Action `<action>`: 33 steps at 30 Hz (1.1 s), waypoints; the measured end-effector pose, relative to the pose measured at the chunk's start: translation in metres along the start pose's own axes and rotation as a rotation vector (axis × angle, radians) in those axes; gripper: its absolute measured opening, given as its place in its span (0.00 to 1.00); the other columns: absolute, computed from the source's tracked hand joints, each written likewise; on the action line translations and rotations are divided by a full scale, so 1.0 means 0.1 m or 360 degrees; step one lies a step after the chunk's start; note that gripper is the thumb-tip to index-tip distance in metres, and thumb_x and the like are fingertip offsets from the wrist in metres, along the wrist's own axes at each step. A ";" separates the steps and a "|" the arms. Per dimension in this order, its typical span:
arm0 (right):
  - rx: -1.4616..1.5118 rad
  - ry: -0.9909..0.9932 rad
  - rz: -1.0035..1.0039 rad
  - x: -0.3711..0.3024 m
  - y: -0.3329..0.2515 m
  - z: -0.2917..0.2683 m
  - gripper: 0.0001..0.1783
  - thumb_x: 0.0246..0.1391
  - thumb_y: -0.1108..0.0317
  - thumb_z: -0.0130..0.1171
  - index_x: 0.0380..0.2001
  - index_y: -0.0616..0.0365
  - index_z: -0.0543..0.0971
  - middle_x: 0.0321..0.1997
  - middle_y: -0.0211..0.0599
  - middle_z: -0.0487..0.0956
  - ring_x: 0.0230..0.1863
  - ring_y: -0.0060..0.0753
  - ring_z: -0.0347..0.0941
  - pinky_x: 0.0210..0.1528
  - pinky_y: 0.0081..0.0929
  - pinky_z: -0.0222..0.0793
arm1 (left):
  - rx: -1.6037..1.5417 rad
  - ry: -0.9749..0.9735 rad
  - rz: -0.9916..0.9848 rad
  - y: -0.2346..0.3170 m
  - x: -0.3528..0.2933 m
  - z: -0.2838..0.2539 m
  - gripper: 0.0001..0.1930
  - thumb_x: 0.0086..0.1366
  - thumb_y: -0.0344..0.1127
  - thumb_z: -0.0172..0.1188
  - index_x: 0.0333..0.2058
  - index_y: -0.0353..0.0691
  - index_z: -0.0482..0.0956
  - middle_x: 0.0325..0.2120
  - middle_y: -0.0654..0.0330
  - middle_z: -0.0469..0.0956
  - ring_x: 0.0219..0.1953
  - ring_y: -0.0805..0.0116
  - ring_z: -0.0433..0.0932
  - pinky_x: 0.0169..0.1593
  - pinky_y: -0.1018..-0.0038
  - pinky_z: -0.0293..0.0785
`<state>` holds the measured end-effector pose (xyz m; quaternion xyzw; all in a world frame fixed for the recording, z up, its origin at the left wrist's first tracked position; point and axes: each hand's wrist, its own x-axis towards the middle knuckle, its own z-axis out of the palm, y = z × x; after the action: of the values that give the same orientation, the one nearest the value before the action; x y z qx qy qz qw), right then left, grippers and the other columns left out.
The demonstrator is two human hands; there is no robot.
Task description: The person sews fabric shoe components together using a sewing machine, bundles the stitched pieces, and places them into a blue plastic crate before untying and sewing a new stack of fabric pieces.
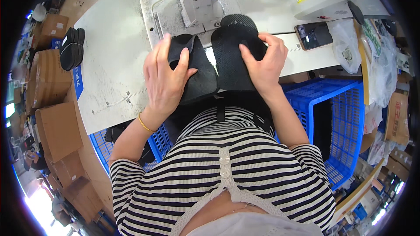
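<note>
Two black fabric pieces lie side by side at the front of a sewing machine's bed. My left hand (165,74) is closed on the left black fabric piece (202,72), whose upper edge is folded over and shows a grey inner side. The thumb and fingers of my right hand (267,63) pinch the right black fabric piece (234,67), a textured one with a rounded, curled top. Both pieces hang a little over the near table edge. Just beyond them stands the metal sewing machine head (199,0); its needle area is partly hidden.
A bundle of black pieces (72,49) sits at the table's left edge. On the right lie a phone (314,36) and a clear plastic bag (346,46). A blue plastic crate (313,94) stands below right, another blue crate (99,148) below left. Cardboard boxes (59,126) line the left.
</note>
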<state>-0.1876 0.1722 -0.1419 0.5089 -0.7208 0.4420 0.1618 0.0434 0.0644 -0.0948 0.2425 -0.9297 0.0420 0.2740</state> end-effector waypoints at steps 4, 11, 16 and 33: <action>0.0583 0.0165 0.0244 0.20 -0.01 -0.12 0.23 0.55 0.72 0.64 0.52 0.66 0.70 0.44 0.48 0.78 0.44 0.39 0.77 0.46 0.29 0.74 | -0.1275 0.0123 -0.0812 -0.01 0.06 0.00 0.23 0.56 0.30 0.70 0.50 0.35 0.75 0.49 0.49 0.75 0.49 0.64 0.77 0.54 0.69 0.73; 0.1384 -0.0505 -0.0158 0.88 -0.61 -0.27 0.08 0.53 0.78 0.58 0.37 0.60 0.81 0.32 0.34 0.77 0.32 0.28 0.73 0.35 0.22 0.68 | -0.2641 -0.0013 -0.1429 0.10 0.68 -0.63 0.12 0.56 0.19 0.64 0.41 0.32 0.82 0.36 0.57 0.84 0.38 0.70 0.82 0.45 0.76 0.78; 0.1475 -0.0606 0.0113 0.69 -0.76 -0.26 0.06 0.54 0.73 0.62 0.35 0.62 0.79 0.35 0.34 0.77 0.30 0.22 0.71 0.34 0.18 0.67 | -0.2564 0.0617 -0.1344 0.11 0.69 -0.60 0.14 0.58 0.18 0.64 0.44 0.32 0.80 0.40 0.56 0.83 0.39 0.70 0.82 0.46 0.75 0.79; 0.1664 -0.0788 0.0760 0.65 -0.91 -0.41 0.04 0.53 0.84 0.58 0.33 0.69 0.76 0.39 0.39 0.79 0.36 0.24 0.79 0.38 0.18 0.77 | -0.2594 0.0654 -0.1301 -0.14 0.70 -0.49 0.16 0.57 0.17 0.65 0.45 0.32 0.77 0.40 0.54 0.81 0.41 0.66 0.81 0.49 0.72 0.79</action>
<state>-0.1449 0.1583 -0.0316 0.4329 -0.5193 0.6291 -0.3836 0.0230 0.0323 -0.0174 0.2714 -0.4482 -0.6806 0.5121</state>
